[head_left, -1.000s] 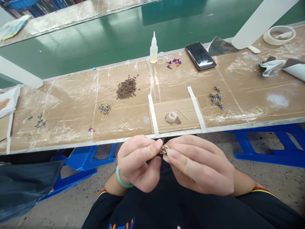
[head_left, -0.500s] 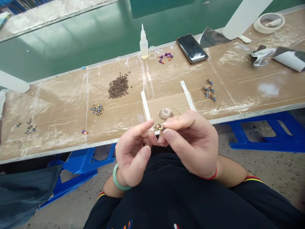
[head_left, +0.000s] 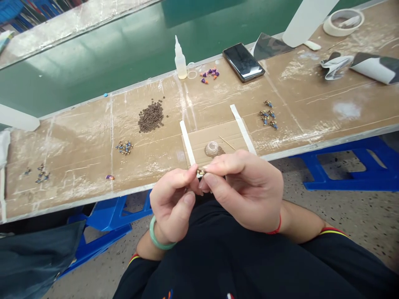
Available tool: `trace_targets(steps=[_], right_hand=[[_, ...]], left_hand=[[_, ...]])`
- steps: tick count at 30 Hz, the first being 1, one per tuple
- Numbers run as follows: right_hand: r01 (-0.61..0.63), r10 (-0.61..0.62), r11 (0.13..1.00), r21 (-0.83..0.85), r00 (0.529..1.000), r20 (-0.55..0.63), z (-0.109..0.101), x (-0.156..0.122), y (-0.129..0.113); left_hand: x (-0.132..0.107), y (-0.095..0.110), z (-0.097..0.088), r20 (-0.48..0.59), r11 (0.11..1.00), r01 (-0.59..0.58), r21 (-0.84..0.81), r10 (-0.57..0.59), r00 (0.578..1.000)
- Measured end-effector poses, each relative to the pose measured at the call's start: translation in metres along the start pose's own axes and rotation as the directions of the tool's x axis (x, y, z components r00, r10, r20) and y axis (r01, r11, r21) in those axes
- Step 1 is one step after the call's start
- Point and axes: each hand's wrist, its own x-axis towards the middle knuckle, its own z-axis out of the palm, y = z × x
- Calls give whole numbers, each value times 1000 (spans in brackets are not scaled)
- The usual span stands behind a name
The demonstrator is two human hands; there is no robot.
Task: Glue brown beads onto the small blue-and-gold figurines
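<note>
Between the thumb and forefinger of my right hand (head_left: 249, 189) is pinched a tiny gold-and-dark figurine (head_left: 201, 172); its finer shape is too small to read. My left hand (head_left: 174, 203) is curled beside it with thumb and forefinger apart, the forefinger's tip at the figurine's left end. Just beyond the hands, a cardboard piece (head_left: 202, 137) held by white tape strips carries a small clear round dish (head_left: 212, 148) and a thin wooden stick (head_left: 227, 143).
Brown discs (head_left: 151, 117) lie heaped left of centre. Small blue-and-gold figurines (head_left: 124, 147) sit in clusters left and right (head_left: 268, 115). Purple-and-orange pieces (head_left: 210, 74) lie near a dropper bottle (head_left: 180, 62) and a phone (head_left: 243, 62). A tape roll (head_left: 330, 29) is at far right.
My left forefinger has come closer to the figurine, which now sits slightly lower between the hands. The whole view has shifted a little; the things on the table stay put.
</note>
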Motion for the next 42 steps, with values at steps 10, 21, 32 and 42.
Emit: trace_targets(steps=[10,21,32,42], right_hand=[[42,-41,998,-41,999,28,-1,2,-1],[79,-76,991,-108,997,35,-5,3,-3],[145,-141,978,-151,989,35,-8,9,1],[374,-345,849,-374,927,144,-14,10,4]], left_hand=[[-2,-4,2,17,999,-35,-20,35,999],[-2,-8,2,72,997,-73,-21,74,995],[10,3,2,87,999,26,-43,-23,996],[7,4,11,65,992,70,-107,-63,996]])
